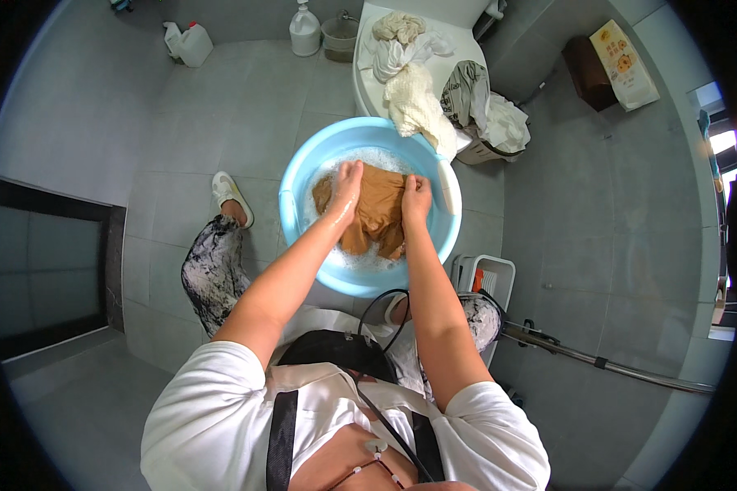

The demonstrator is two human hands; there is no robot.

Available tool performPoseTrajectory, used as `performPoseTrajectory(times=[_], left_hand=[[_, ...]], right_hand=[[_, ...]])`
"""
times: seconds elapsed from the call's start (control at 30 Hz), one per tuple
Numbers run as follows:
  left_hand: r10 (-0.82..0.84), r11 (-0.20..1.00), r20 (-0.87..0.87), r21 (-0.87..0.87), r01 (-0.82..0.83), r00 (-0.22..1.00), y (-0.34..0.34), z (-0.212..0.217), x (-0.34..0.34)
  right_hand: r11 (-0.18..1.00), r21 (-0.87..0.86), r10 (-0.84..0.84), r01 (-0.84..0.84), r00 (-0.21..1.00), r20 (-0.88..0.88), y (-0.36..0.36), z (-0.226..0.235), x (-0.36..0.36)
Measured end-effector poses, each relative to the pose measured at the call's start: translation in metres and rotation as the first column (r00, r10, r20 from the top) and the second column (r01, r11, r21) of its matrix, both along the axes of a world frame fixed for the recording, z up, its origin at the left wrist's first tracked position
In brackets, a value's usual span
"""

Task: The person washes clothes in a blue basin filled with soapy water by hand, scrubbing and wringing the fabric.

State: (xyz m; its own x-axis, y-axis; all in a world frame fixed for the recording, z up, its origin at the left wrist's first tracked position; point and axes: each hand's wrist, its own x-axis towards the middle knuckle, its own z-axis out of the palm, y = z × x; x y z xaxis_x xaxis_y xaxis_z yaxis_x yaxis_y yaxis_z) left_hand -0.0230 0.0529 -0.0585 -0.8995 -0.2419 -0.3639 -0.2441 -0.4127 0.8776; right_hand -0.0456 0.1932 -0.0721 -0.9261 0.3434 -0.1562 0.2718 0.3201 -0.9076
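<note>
The fingers of the right hand (417,199) are gripping the right edge of a brown garment (378,200). Those of the left hand (345,195) are lying against its left side, and I cannot tell from here whether they are pinching it. The garment is stretching between the two sets of fingers and trailing nearer the wearer into white suds (377,155). All around the fingers, a light blue plastic basin (289,209) is holding the soapy water. Beyond them to the right, a cream knitted garment (418,102) is hanging off the toilet lid (458,41) and over the basin's rim. To my eye, the person is working the brown garment in the suds; the next move is calling for a firm hold on both sides, since soapy cloth is probably slipping easily.
</note>
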Motion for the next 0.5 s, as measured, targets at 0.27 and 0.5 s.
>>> performPoseTrajectory(times=[0.27,0.5], left_hand=[[-0.294,0.419,0.253,-0.833,0.362,0.922,-0.004,-0.023,0.008],[-0.43,0.435,0.451,-0.655,0.618,0.782,-0.005,-0.033,0.001]], right_hand=[[0.856,0.373,0.321,-0.356,0.934,0.154,-0.008,0.007,0.012],[0.623,0.43,0.372,-0.653,0.731,0.572,-0.003,-0.039,-0.006]])
